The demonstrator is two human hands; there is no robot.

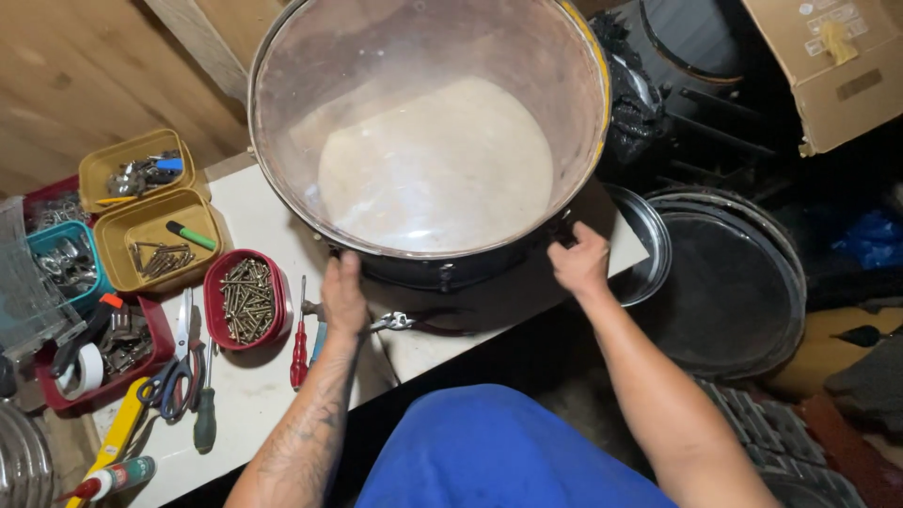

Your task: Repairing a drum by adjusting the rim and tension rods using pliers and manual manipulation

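While both hands, left hand point(344, 296) and right hand point(578, 261), clamp the drum point(433, 141) at the counter point(254, 395) edge, steadying looks underway; next needs firm grip.

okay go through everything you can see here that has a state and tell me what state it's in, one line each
Drum: tilted on the table, open end up, skin intact.
Left hand: gripping the drum's lower rim.
Right hand: gripping the rim further right.
Red tub: open, full of screws.
Yellow tub: open, holds nails and a green marker.
Scissors: closed, lying flat.
Red screwdriver: lying flat beside the red tub.
Cardboard box: flaps shut.
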